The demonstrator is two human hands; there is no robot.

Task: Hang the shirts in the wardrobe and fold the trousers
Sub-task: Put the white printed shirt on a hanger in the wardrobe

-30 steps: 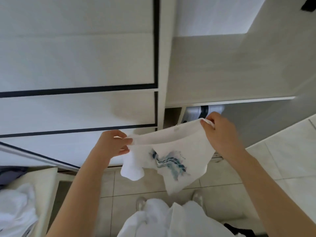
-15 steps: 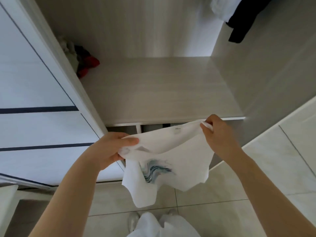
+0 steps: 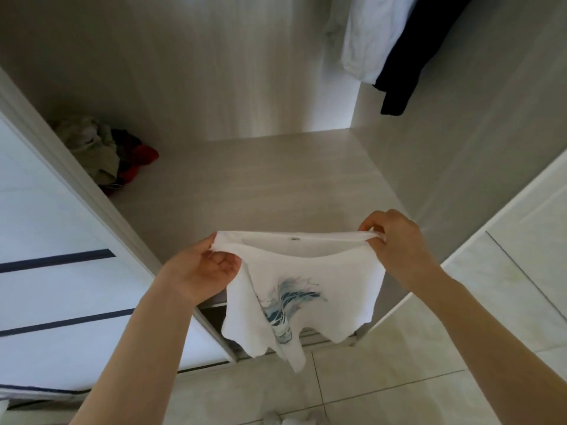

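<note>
Fabric stretches between two grips: the left hand (image 3: pixel 202 271) pinches one end of the white shirt's (image 3: pixel 306 286) top edge in curled fingers, and the right hand (image 3: pixel 395 243) pinches the other end. Below the grips the shirt hangs loose, its blue print facing the person and its ragged lower edge above the tiled floor (image 3: pixel 383 388). Just beyond the grips lies the wardrobe shelf (image 3: pixel 276 185), pale wood grain. Farther back, left of the left hand's grip, a crumpled pile of clothes (image 3: pixel 104 151) sits in the shelf's corner. High above the right hand's grip hang a white garment (image 3: pixel 368 38) and a black garment (image 3: pixel 411 56).
</note>
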